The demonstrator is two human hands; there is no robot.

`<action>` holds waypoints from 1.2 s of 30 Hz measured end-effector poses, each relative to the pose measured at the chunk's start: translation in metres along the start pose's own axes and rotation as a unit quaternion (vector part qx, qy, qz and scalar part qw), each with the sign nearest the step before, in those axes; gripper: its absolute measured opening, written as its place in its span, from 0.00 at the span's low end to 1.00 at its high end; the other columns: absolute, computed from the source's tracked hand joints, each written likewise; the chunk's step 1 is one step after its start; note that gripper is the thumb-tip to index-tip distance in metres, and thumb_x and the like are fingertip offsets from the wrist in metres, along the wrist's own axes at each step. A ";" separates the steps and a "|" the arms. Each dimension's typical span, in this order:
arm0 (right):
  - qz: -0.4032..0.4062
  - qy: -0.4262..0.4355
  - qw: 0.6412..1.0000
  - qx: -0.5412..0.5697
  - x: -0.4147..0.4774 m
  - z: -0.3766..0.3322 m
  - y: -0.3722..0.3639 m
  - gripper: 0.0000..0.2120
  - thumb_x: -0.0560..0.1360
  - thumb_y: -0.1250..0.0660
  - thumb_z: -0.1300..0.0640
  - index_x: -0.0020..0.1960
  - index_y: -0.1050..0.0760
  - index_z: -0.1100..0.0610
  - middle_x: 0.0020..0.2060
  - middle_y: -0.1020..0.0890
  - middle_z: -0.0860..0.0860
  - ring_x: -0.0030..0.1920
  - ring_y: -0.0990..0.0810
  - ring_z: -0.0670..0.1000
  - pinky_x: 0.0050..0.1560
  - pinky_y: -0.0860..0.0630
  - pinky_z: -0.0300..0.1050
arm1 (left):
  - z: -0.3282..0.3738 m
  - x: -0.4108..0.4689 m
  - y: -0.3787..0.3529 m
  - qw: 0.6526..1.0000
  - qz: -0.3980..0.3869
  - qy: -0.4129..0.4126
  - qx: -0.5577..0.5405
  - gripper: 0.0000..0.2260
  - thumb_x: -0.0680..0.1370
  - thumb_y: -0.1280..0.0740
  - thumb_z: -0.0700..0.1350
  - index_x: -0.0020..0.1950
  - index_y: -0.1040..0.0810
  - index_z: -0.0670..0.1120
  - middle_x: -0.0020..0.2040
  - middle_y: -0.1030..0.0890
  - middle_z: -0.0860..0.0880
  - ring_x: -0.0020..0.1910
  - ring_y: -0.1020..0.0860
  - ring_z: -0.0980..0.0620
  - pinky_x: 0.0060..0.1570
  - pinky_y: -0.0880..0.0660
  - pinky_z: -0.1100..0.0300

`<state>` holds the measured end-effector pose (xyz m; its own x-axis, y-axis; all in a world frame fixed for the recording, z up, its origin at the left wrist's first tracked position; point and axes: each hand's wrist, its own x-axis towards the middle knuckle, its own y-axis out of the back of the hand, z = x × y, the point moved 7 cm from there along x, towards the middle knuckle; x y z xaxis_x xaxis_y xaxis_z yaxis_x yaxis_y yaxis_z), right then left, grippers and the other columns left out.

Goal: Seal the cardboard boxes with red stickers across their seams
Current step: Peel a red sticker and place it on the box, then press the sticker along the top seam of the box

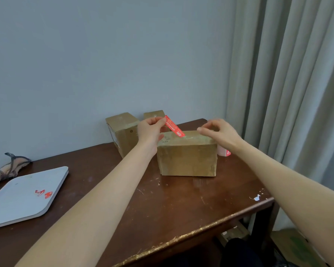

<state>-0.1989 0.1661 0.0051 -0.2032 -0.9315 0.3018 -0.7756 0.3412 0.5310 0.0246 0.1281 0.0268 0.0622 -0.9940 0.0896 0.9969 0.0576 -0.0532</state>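
A closed cardboard box (187, 158) stands in the middle of the dark wooden table (181, 205). My left hand (149, 130) pinches one end of a long red sticker (175, 126); the strip slants down to the right and its lower end meets the box top. My right hand (218, 132) hovers over the right part of the box top, fingers curled and apart, holding nothing. Two more cardboard boxes stand behind: a taller one (121, 132) at the left and another (153, 114) mostly hidden by my left hand.
A grey tray (17, 201) with red sticker scraps (44, 193) lies at the table's left. A cloth bundle (10, 167) sits behind it. A pink-white sticker roll (224, 151) peeks out right of the box. Curtains (287, 83) hang at the right, wall behind.
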 end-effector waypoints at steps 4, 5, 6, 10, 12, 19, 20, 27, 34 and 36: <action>0.049 -0.035 0.994 0.087 0.003 -0.014 0.007 0.16 0.72 0.30 0.41 0.39 0.21 0.54 0.36 0.20 0.46 0.35 0.26 0.44 0.37 0.30 0.39 | 0.000 0.001 -0.001 0.999 0.028 -0.012 -0.023 0.02 0.76 0.31 0.41 0.44 0.22 0.47 0.44 0.17 0.48 0.40 0.19 0.54 0.47 0.23 0.57; 0.018 -0.048 0.994 0.098 0.002 -0.018 0.001 0.17 0.72 0.30 0.41 0.41 0.20 0.55 0.37 0.19 0.47 0.35 0.26 0.45 0.37 0.30 0.39 | 0.000 0.002 -0.002 0.999 0.033 -0.015 -0.027 0.03 0.76 0.31 0.41 0.43 0.22 0.47 0.43 0.17 0.48 0.39 0.19 0.54 0.46 0.23 0.58; -0.008 -0.060 0.992 0.107 0.001 -0.021 -0.006 0.18 0.72 0.31 0.40 0.43 0.19 0.56 0.38 0.18 0.49 0.35 0.27 0.45 0.35 0.30 0.39 | 0.000 0.002 -0.002 0.999 0.038 -0.016 -0.030 0.03 0.76 0.31 0.41 0.43 0.22 0.47 0.43 0.17 0.48 0.39 0.18 0.54 0.45 0.23 0.58; -0.055 -0.119 0.980 0.150 0.000 -0.032 -0.024 0.20 0.70 0.29 0.39 0.45 0.18 0.57 0.37 0.18 0.50 0.31 0.30 0.44 0.28 0.33 0.35 | -0.004 0.003 -0.006 0.998 0.049 -0.015 -0.046 0.03 0.76 0.31 0.41 0.44 0.23 0.47 0.42 0.17 0.49 0.39 0.19 0.54 0.42 0.24 0.60; -0.073 -0.146 0.970 0.178 0.001 -0.034 -0.033 0.18 0.71 0.28 0.43 0.46 0.18 0.58 0.37 0.18 0.51 0.27 0.32 0.43 0.24 0.36 0.33 | -0.005 0.003 -0.008 0.998 0.051 -0.014 -0.046 0.03 0.76 0.31 0.41 0.43 0.23 0.48 0.41 0.18 0.49 0.38 0.20 0.55 0.41 0.24 0.61; -0.042 -0.152 0.963 0.220 0.007 -0.032 -0.039 0.09 0.75 0.29 0.57 0.49 0.19 0.63 0.34 0.19 0.51 0.29 0.28 0.43 0.27 0.32 0.34 | -0.009 0.004 -0.006 0.998 0.052 -0.021 -0.027 0.06 0.76 0.31 0.40 0.40 0.23 0.49 0.35 0.21 0.52 0.35 0.23 0.56 0.39 0.25 0.62; -0.041 -0.147 0.965 0.213 0.008 -0.032 -0.038 0.09 0.75 0.29 0.56 0.50 0.19 0.62 0.35 0.19 0.51 0.30 0.27 0.44 0.28 0.31 0.34 | -0.010 0.004 -0.006 0.998 0.051 -0.021 -0.027 0.06 0.76 0.31 0.40 0.40 0.23 0.49 0.35 0.21 0.52 0.34 0.24 0.56 0.39 0.26 0.62; -0.065 -0.122 0.982 0.128 0.006 -0.038 -0.032 0.17 0.70 0.26 0.45 0.51 0.20 0.56 0.38 0.21 0.49 0.34 0.29 0.45 0.29 0.33 0.37 | 0.008 0.012 -0.015 0.995 -0.008 -0.087 0.043 0.02 0.78 0.35 0.40 0.47 0.23 0.45 0.41 0.20 0.49 0.38 0.23 0.54 0.50 0.22 0.54; 0.019 -0.099 0.985 0.140 0.018 -0.052 -0.018 0.16 0.72 0.28 0.43 0.49 0.23 0.56 0.39 0.23 0.47 0.37 0.28 0.45 0.34 0.34 0.38 | 0.039 0.015 -0.015 0.976 0.001 -0.185 0.115 0.02 0.79 0.36 0.41 0.47 0.25 0.47 0.45 0.20 0.49 0.45 0.21 0.52 0.53 0.22 0.52; -0.004 -0.121 0.983 0.138 0.016 -0.047 -0.018 0.17 0.71 0.28 0.42 0.46 0.23 0.55 0.37 0.24 0.50 0.35 0.29 0.47 0.33 0.35 0.39 | 0.043 0.019 -0.012 0.974 0.006 -0.194 0.118 0.03 0.79 0.36 0.41 0.46 0.25 0.48 0.44 0.21 0.50 0.46 0.21 0.52 0.54 0.22 0.51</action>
<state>-0.1602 0.1509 0.0375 -0.3070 -0.9481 0.0835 -0.9037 0.3179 0.2868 0.0161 0.1124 0.0717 0.0410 -0.8865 0.4609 0.9766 0.1330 0.1689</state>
